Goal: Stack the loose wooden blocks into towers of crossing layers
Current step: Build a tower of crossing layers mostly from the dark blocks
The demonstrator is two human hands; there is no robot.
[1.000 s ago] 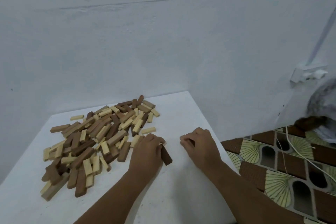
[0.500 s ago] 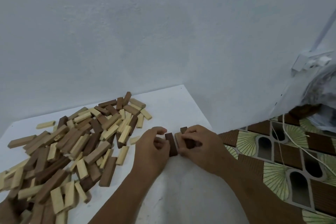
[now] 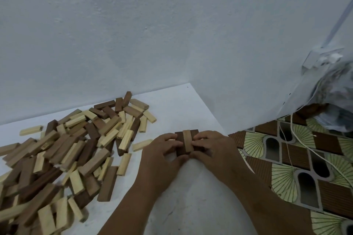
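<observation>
Three blocks [image 3: 186,142] sit side by side near the table's right edge, two dark ones flanking a lighter one, and that looks like a first layer just being squared up. The left hand [image 3: 162,150] pinches the row from one side with curled fingers, the right hand [image 3: 211,148] squeezes it from the other. No second layer on top yet, no tower anywhere. Over toward the left edge sprawls the big pile [image 3: 72,150] of loose blocks, so nearly all the stacking lies ahead on this white table [image 3: 183,200].
</observation>
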